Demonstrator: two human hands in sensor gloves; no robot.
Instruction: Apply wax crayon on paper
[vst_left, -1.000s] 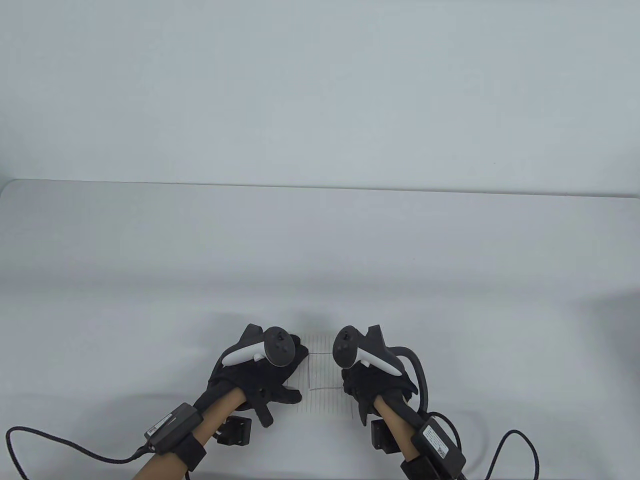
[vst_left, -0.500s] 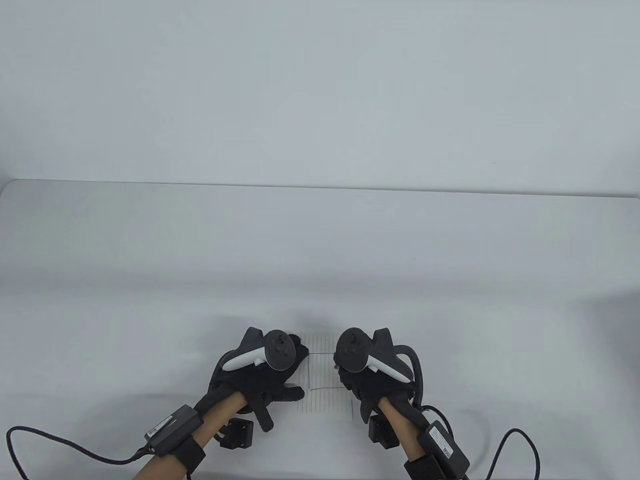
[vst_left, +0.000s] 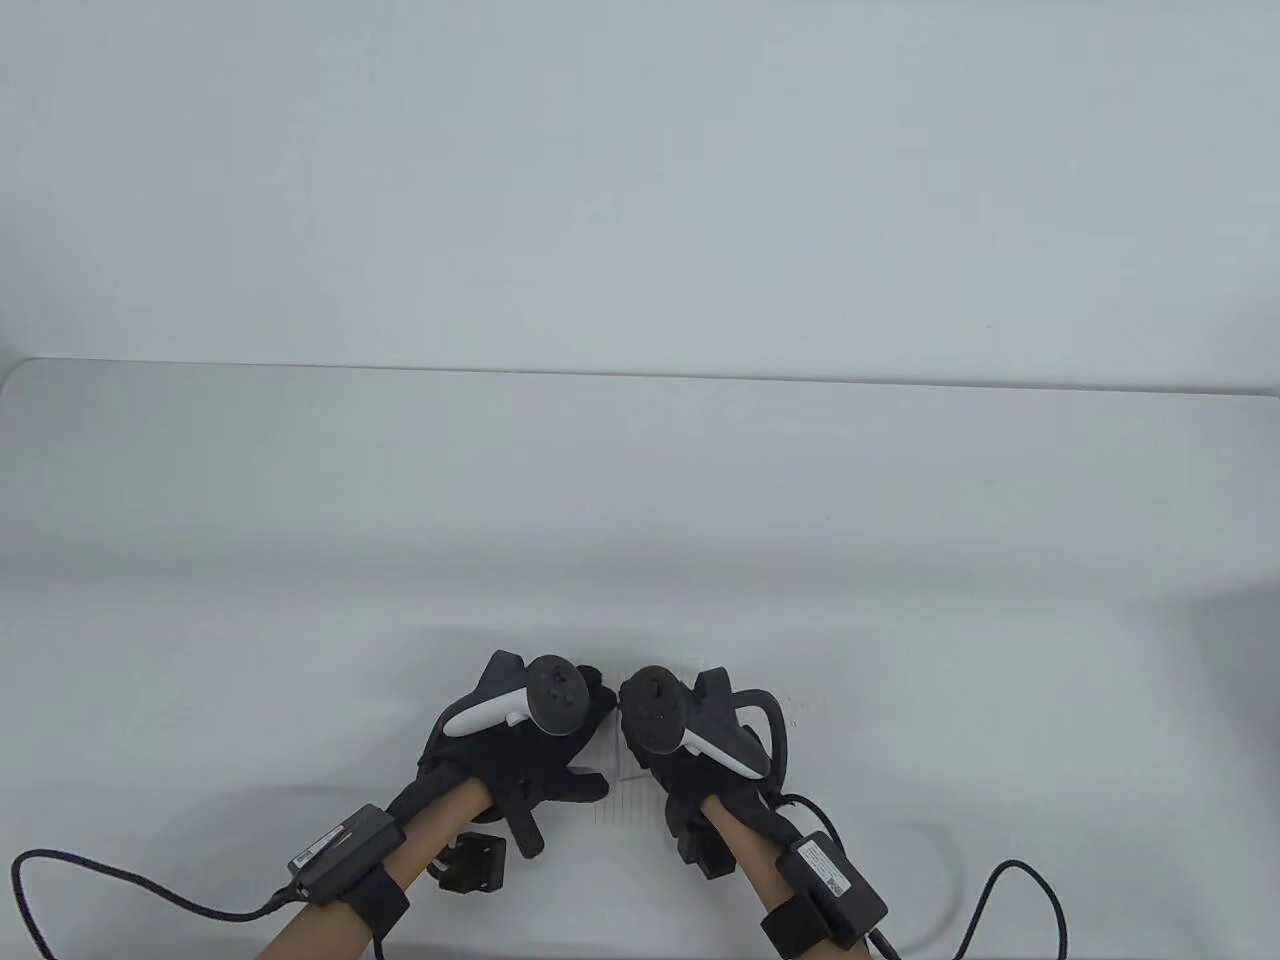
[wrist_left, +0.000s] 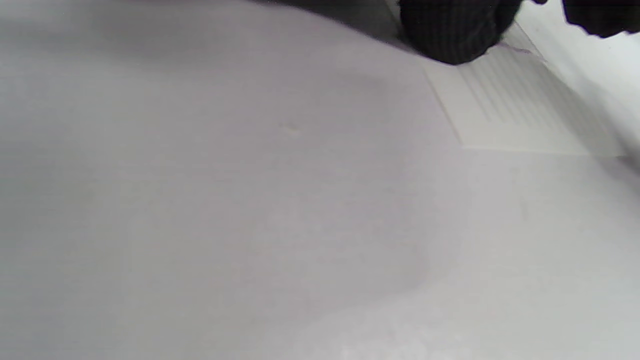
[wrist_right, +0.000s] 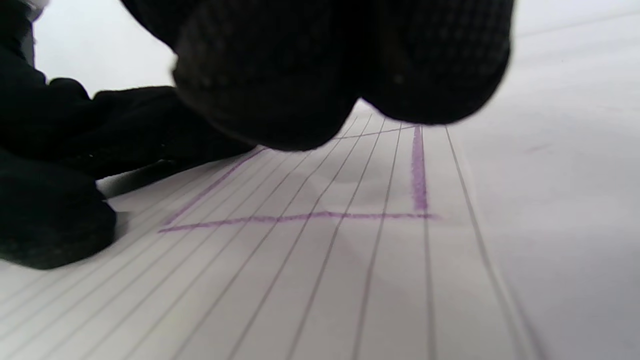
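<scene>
Wide bare table seen beyond both hands, up to far edge; same to far left and far right. Near edge crowded: left hand and right hand set close together over lined paper, only narrow strip of sheet left showing between them. Left hand pressed flat on paper's left part. Cables trailed across table at lower left and lower right. Small black box lodged just beside left wrist.
</scene>
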